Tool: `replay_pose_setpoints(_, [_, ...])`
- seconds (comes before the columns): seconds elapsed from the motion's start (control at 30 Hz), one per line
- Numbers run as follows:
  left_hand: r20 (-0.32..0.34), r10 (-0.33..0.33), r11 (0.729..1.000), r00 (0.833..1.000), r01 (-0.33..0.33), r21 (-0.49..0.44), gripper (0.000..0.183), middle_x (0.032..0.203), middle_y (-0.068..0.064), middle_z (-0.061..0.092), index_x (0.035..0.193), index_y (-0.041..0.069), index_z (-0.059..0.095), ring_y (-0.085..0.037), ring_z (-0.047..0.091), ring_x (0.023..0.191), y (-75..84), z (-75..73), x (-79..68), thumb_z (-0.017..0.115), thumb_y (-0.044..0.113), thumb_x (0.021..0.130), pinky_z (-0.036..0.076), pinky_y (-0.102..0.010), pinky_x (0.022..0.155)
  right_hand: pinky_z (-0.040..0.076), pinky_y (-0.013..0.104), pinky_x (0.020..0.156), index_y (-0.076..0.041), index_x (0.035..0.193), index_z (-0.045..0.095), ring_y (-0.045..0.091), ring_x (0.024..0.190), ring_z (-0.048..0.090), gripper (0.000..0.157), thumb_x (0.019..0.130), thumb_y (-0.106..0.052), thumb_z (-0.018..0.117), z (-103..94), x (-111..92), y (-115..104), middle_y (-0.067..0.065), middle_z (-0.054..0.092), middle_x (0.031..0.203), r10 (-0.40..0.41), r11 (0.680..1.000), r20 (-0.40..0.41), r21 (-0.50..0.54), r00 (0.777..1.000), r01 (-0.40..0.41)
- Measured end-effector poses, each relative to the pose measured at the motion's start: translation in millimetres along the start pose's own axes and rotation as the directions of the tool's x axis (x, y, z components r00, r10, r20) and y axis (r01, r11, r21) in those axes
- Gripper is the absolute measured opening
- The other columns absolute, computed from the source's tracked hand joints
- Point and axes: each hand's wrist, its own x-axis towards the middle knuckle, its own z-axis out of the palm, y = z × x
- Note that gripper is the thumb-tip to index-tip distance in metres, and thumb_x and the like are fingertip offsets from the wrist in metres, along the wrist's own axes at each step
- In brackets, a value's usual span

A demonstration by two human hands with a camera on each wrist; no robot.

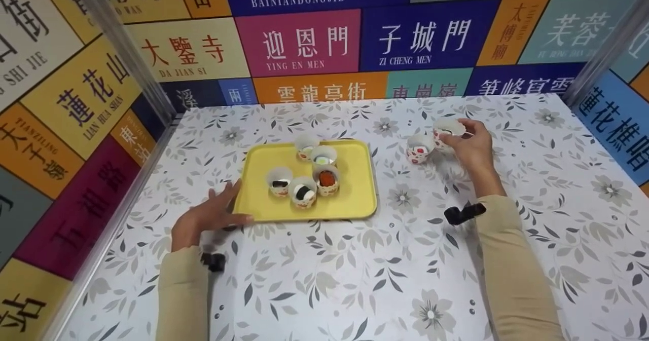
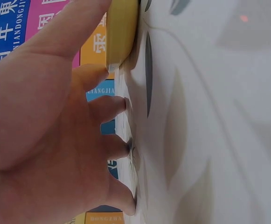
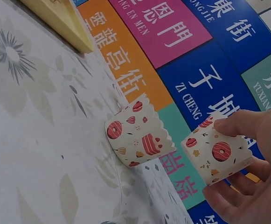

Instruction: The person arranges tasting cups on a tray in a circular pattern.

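My right hand (image 1: 469, 143) pinches a paper baking cup (image 1: 442, 137) printed with red cakes and donuts, its fingers and thumb at the cup's sides. In the right wrist view this cup (image 3: 219, 151) appears lifted off the table. A matching paper cup (image 1: 419, 151) with something red inside stands on the table just left of it. My left hand (image 1: 213, 212), fingers spread, rests at the lower left corner of the yellow tray (image 1: 355, 204). In the left wrist view the thumb and index finger of my left hand (image 2: 56, 126) meet the tray's edge (image 2: 121, 37).
On the tray stand several paper cups with small sushi-like pieces, among them one orange-red piece (image 1: 327, 179) and a white one with a dark band (image 1: 304, 192). A floral cloth (image 1: 324, 280) covers the table. Panels with large characters (image 1: 307, 42) wall the back and sides.
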Motion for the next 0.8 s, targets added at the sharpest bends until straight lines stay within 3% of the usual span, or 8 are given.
replay_pose_setpoints(0.13, [0.003, 0.016, 1.0, 1.0, -0.016, 0.024, 0.115, 0.169, -0.01, -0.013, 0.161, 0.03, -0.005, -0.046, -0.023, 0.151, -0.4, 0.1, 1.2, 0.071, 0.063, 0.082, -0.005, -0.074, 0.117, 0.044, 0.034, 0.102, -0.011, 0.154, 0.035, 0.025, 0.137, 0.041, 0.076, 0.092, -0.035, 0.071, 3.7, -5, -5, 0.013, 0.032, 0.16, -0.015, 1.0, 0.014, 0.005, 1.0, 0.015])
replay_pose_setpoints(0.33, [0.015, 0.023, 0.999, 1.0, -0.024, 0.034, 0.116, 0.169, -0.012, -0.012, 0.162, 0.029, -0.005, -0.047, -0.023, 0.15, 0.7, 1.6, 4.6, 0.071, 0.064, 0.082, -0.003, -0.074, 0.117, 0.039, 0.043, 0.116, -0.012, 0.155, 0.033, 0.03, 0.147, 0.034, 0.079, 0.092, -0.038, 0.072, 12.3, -15, -14, 0.013, 0.028, 0.164, -0.025, 0.999, 0.1, 0.025, 0.995, 0.022])
replay_pose_setpoints(0.43, [0.021, -0.001, 1.0, 1.0, 0.001, 0.024, 0.115, 0.17, -0.008, -0.013, 0.161, 0.033, -0.006, -0.044, -0.024, 0.151, 1.7, 2.0, 5.7, 0.071, 0.064, 0.081, -0.005, -0.073, 0.118, 0.041, 0.041, 0.112, -0.012, 0.154, 0.033, 0.029, 0.143, 0.039, 0.078, 0.092, -0.039, 0.071, 17.8, -21, -19, 0.014, 0.031, 0.162, -0.045, 0.999, 0.119, 0.013, 0.992, 0.044])
replay_pose_setpoints(0.63, [0.01, -0.006, 1.0, 1.0, 0.006, -0.001, 0.114, 0.17, -0.005, -0.013, 0.16, 0.037, -0.005, -0.042, -0.024, 0.152, 1.2, 0.5, 5.4, 0.072, 0.063, 0.081, -0.009, -0.072, 0.117, 0.048, 0.027, 0.095, -0.012, 0.151, 0.037, 0.024, 0.132, 0.049, 0.075, 0.091, -0.038, 0.073, 34.5, -31, -29, 0.012, 0.041, 0.156, -0.085, 0.996, 0.147, -0.006, 0.985, 0.087])
replay_pose_setpoints(0.8, [0.003, -0.011, 1.0, 1.0, 0.011, 0.001, 0.114, 0.17, -0.005, -0.014, 0.16, 0.037, -0.005, -0.042, -0.024, 0.152, -0.9, 0.6, 3.9, 0.072, 0.064, 0.08, -0.008, -0.072, 0.118, 0.051, 0.037, 0.101, -0.015, 0.151, 0.039, 0.026, 0.137, 0.047, 0.074, 0.09, -0.037, 0.074, 54.9, -40, -38, 0.01, 0.041, 0.157, -0.105, 0.994, 0.188, -0.007, 0.977, 0.109])
